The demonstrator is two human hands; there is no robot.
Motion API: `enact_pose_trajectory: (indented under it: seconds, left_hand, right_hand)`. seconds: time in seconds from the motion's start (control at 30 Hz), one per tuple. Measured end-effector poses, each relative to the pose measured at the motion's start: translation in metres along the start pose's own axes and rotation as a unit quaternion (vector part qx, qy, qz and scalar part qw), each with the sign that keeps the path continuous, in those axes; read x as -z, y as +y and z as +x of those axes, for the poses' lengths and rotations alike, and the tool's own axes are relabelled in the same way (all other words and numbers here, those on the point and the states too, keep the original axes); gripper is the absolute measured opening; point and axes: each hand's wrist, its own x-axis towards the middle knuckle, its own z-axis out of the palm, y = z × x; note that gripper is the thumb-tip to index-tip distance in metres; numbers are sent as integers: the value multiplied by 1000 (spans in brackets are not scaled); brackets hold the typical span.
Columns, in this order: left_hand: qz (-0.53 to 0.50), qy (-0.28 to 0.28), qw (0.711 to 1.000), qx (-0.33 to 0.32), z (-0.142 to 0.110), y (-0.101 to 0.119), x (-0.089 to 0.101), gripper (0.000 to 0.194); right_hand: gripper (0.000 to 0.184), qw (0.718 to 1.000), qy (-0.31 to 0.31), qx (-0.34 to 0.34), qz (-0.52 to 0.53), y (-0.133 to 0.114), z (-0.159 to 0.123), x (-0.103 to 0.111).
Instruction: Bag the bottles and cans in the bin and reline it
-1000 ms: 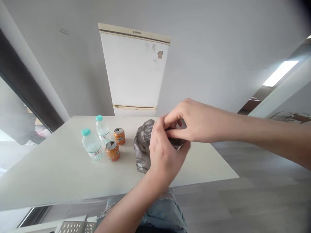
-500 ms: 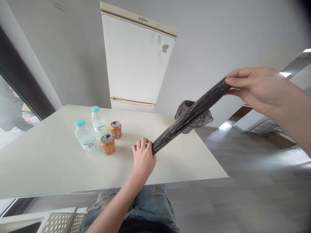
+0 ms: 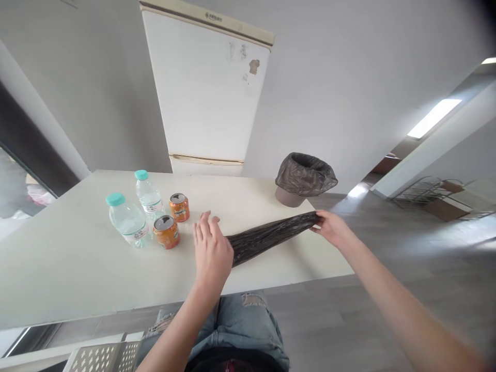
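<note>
- Plastic bag [image 3: 271, 238], seen in the head view: dark, gathered into a long narrow strip, stretched between the two hands over the near right part of the white table [image 3: 65, 274]. It slants from the left and near to the right and slightly farther off, with a soft shadow on the tabletop below its right part.
- Right hand [image 3: 330, 227]: grasping the right end of the strip, pinched between thumb and fingers.
- Left hand [image 3: 213, 253]: at the other end of the strip, back of the hand up, fingers raised and partly spread. It hides that end, so whether it grips the plastic or only touches it cannot be told.
- Trash bin [image 3: 289, 198]: upright at the far right of the table, beyond the strip and apart from it. A dark liner [image 3: 304, 175] covers its mouth and hangs over the rim.
- Left of the left hand, two orange cans [image 3: 166, 233] stand upright, one nearer and one farther.
- Just left of the cans, two clear bottles [image 3: 128, 223] with turquoise caps, also one near and one far.
- White fridge [image 3: 205, 88]: beyond the table's far edge, against a grey wall [image 3: 333, 82].
- Ripped jeans [image 3: 248, 325]: at the table's near edge.
</note>
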Motion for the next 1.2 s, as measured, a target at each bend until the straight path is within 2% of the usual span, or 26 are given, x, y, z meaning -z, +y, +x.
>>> enact_pose_trajectory:
  seconds: [0.07,0.13,0.23,0.3,0.37,0.43,0.53,0.63,0.73,0.8,0.93,1.03,1.2]
  left_hand:
    - [-34,-33,997,-65,5,14,-9,35]
    - [-43,-99,985,-133,4,30,-31,40]
    - [-29,-175,962,-209,-5,52,-76,80]
    - [-17,-206,950,-233,-11,64,-103,89]
    - [0,-228,948,-221,-14,72,-120,74]
    - [13,-237,951,-197,-13,77,-128,53]
    - [7,-225,956,-188,-11,79,-129,37]
    - [0,-225,952,-207,-13,80,-126,32]
    - [4,-243,946,-215,-16,75,-124,36]
    - [17,-257,946,-197,-19,67,-122,36]
    - [73,-261,943,-195,-22,39,-113,32]
    - [105,-253,935,-228,-27,19,-102,30]
    - [120,-246,933,-234,-34,-8,-80,39]
  right_hand:
    - [12,998,8,-61,8,24,1,1]
    - [10,997,11,-78,15,41,-1,-1]
    - [9,996,3,-74,40,53,-9,-8]
    - [9,993,-25,-70,95,56,-19,-13]
    - [11,980,-70,-58,176,60,-32,-19]
    - [16,964,-96,-36,245,69,-45,-26]
    - [32,952,-86,-14,292,94,-62,-43]
    - [44,959,-95,-28,267,120,-72,-69]
    - [39,965,-70,-27,251,136,-73,-89]
    - [28,959,-49,-38,278,139,-68,-91]
    - [14,939,5,-60,338,130,-53,-72]
    - [13,935,33,-45,351,118,-42,-50]
    - [13,930,76,-34,358,100,-31,-24]
